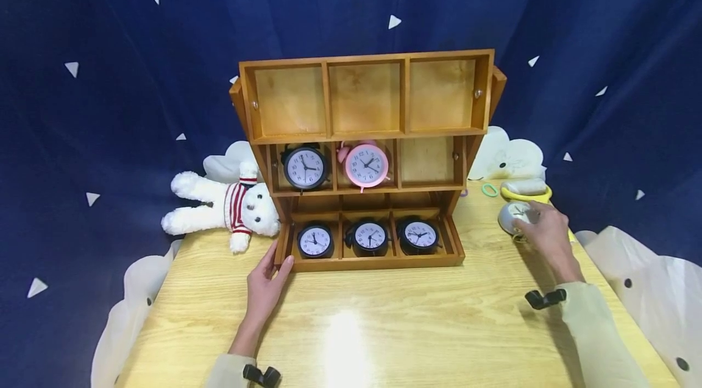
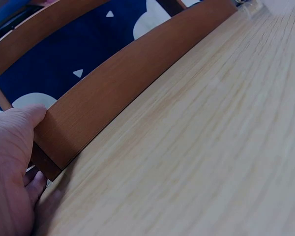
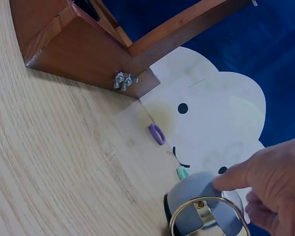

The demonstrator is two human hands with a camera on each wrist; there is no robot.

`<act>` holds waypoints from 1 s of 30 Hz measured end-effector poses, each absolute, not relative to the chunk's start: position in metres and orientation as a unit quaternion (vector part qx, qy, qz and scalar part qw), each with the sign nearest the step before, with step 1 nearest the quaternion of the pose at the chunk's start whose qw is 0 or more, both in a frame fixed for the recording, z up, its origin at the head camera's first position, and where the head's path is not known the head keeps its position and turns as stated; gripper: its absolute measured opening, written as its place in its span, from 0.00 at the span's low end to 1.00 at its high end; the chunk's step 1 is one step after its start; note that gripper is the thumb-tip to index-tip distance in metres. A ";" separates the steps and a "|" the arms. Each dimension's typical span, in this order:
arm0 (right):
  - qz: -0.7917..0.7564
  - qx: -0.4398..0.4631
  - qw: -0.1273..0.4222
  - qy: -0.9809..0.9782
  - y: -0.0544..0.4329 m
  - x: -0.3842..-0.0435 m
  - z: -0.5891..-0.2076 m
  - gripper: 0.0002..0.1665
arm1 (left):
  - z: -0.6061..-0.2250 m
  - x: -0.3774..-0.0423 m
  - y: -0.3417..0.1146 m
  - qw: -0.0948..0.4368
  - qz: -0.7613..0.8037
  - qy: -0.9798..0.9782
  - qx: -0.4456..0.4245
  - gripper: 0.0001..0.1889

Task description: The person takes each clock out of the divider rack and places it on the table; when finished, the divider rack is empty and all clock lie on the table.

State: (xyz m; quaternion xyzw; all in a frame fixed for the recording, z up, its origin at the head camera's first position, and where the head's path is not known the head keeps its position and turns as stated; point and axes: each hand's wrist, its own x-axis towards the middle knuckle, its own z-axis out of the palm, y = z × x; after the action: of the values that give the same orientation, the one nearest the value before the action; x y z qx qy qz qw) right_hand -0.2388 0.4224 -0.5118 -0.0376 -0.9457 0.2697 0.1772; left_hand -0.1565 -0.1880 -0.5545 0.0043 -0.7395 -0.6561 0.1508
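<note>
At the right of the table my right hand point(image 1: 550, 237) holds a small grey-white clock point(image 1: 515, 216) between thumb and fingers. In the right wrist view its rounded grey body point(image 3: 199, 189) shows a gold ring stand point(image 3: 211, 198). My left hand point(image 1: 265, 284) grips the front left corner of a three-tier wooden shelf point(image 1: 378, 263), thumb over the front board and fingers round the side. Three black clocks point(image 1: 370, 236) sit in the bottom tier, one per compartment. The middle tier holds a black clock point(image 1: 305, 167) at left and a pink clock point(image 1: 366, 165) in the centre.
A white plush bear point(image 1: 236, 208) in a striped top lies left of the shelf. Behind my right hand is a yellow curved item point(image 1: 540, 196) with a white rounded part. A green ring point(image 1: 490, 190) and a purple ring point(image 3: 157, 133) lie near the shelf's right side.
</note>
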 end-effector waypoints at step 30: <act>0.416 -0.050 0.217 -0.881 0.353 -0.203 -0.469 0.40 | -0.558 -0.159 -0.188 0.142 -0.651 -0.745 0.008 0.32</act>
State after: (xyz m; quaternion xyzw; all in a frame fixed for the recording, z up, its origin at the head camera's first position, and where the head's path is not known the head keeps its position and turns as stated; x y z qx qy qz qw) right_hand -0.2027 0.3529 -0.4693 -0.0503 -0.8814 0.4164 0.2170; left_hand -0.1590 -0.1884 -0.5576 0.0076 -0.7453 -0.6513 0.1422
